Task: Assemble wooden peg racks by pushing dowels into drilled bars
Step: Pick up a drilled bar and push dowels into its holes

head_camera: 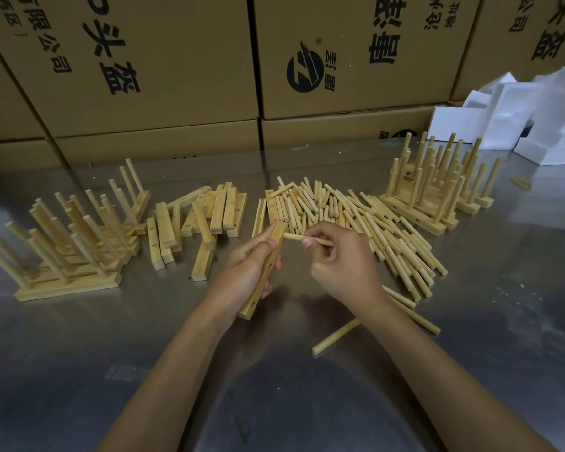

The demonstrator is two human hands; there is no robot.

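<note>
Cardboard boxes (177, 60) filled the top of the frame above a steel table (79, 370). At centre, the left hand (242, 269) gripped a bar (265, 270) running near-to-far; the right hand (340, 256) pinched a dowel (302, 239) lying sideways, tip at the bar's far end.

Two bare forearms reach in from the lower edge, with no sleeve, glove, watch or ring showing. The left hand (242, 269) and right hand (343, 259) are uncovered, with short, plain fingernails.
</note>
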